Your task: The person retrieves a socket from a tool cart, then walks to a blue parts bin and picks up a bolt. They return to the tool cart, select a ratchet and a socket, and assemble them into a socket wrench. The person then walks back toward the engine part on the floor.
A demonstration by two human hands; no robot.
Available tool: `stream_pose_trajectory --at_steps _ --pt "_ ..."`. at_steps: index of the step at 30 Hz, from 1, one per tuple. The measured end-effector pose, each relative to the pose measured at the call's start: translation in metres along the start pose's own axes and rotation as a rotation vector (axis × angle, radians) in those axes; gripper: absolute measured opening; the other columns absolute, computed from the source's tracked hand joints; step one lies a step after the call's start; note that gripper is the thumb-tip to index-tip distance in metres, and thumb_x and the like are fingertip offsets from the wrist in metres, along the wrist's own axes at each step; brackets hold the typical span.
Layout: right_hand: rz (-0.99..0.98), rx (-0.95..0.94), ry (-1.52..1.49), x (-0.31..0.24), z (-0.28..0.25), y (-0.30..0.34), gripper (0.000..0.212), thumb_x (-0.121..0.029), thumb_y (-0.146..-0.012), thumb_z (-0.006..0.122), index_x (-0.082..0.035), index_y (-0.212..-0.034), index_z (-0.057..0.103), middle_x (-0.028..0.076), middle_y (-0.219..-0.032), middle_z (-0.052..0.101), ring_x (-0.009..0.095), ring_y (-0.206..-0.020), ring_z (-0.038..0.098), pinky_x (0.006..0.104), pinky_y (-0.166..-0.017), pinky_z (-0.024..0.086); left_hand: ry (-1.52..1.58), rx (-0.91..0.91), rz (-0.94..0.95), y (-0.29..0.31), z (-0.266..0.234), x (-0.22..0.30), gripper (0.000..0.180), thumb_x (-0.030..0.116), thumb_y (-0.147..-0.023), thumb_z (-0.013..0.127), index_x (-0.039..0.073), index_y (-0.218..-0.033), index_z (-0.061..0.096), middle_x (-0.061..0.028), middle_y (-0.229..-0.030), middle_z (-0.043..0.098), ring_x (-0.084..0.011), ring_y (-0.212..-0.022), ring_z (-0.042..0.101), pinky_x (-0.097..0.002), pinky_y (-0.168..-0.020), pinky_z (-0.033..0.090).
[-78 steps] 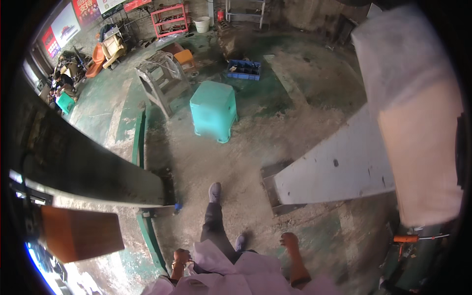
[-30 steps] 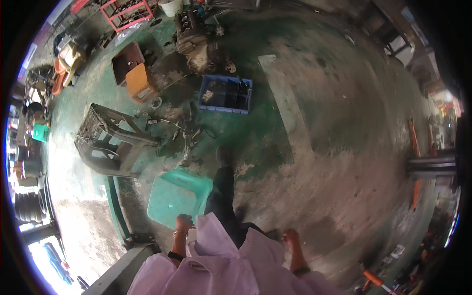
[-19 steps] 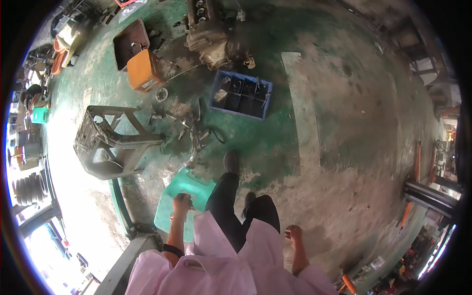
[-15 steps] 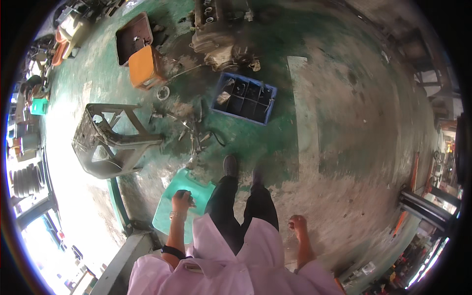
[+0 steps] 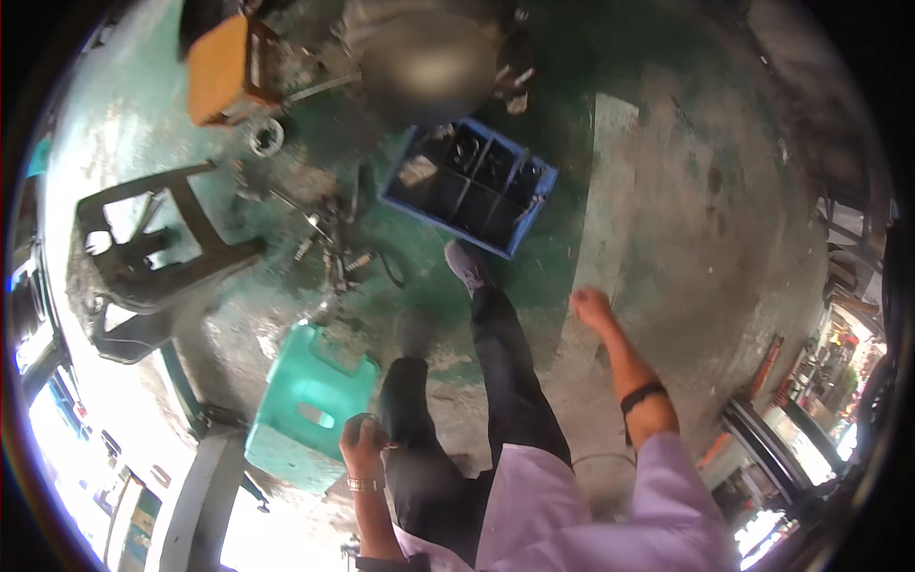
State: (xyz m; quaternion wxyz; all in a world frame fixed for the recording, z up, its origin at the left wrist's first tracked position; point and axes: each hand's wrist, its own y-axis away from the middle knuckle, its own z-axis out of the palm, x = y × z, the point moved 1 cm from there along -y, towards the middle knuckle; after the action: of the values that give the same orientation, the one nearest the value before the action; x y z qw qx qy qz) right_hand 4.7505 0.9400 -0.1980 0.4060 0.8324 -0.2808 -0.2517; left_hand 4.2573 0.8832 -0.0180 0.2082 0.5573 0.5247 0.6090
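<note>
My left hand (image 5: 364, 444) hangs low with its fingers curled closed, a bracelet at the wrist. Nothing sticks out of it. Just beside it, a turquoise plastic stool (image 5: 329, 381) stands on the floor; the hand overlaps its right edge in view. My right hand (image 5: 593, 307) is out in front on the right, closed in a loose fist over bare floor, with no object showing in it. Ahead of my feet lies a blue divided crate (image 5: 393, 198) with dark compartments, some holding small parts. My foot (image 5: 463, 265) is close to its near edge.
Loose metal parts and tools (image 5: 334, 250) litter the floor left of the crate. A dirty overturned stool (image 5: 181, 276) lies further left. An orange stool (image 5: 214, 76) and a metal ring (image 5: 267, 137) are beyond. A greasy machine part at the top is blurred. A grey post (image 5: 205, 496) rises at lower left.
I have stepped forward, so the crate, stools and parts sit nearer. My right arm has swung forward and up; my left hand is now lower, by the turquoise stool's right edge.
</note>
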Motion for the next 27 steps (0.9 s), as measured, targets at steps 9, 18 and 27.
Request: stream_pose_trajectory --at_steps 9,18,27 --pt "-0.250 0.237 0.346 -0.116 -0.054 -0.232 0.030 -0.024 -0.078 0.066 -0.005 -0.100 0.058 0.013 -0.089 0.064 0.028 -0.085 0.062 0.0358 -0.076 0.048 0.253 -0.001 -0.315 -0.039 0.103 -0.086 0.014 0.012 -0.088 0.057 0.001 -0.096 0.055 -0.0071 -0.069 0.056 -0.0138 -0.054 0.055 -0.0302 -0.046 0.053" --pt "-0.225 0.265 0.682 -0.184 -0.028 -0.355 0.046 -0.024 -0.080 0.063 -0.004 -0.120 0.051 0.019 -0.113 0.059 0.033 -0.109 0.054 0.0393 -0.092 0.044 0.404 -0.014 -0.382 -0.089 0.143 -0.126 0.016 0.014 -0.090 0.057 0.002 -0.100 0.055 -0.0080 -0.071 0.059 -0.0145 -0.050 0.057 -0.0312 -0.047 0.054" --pt "-0.453 0.260 0.905 -0.135 0.011 -0.363 0.013 -0.016 -0.078 0.064 -0.005 -0.083 0.064 0.018 -0.082 0.064 0.037 -0.081 0.062 0.0420 -0.073 0.050 0.383 0.054 -0.405 -0.097 0.149 -0.114 0.012 0.011 -0.089 0.055 0.000 -0.095 0.056 -0.0073 -0.070 0.057 -0.0142 -0.054 0.056 -0.0303 -0.048 0.053"
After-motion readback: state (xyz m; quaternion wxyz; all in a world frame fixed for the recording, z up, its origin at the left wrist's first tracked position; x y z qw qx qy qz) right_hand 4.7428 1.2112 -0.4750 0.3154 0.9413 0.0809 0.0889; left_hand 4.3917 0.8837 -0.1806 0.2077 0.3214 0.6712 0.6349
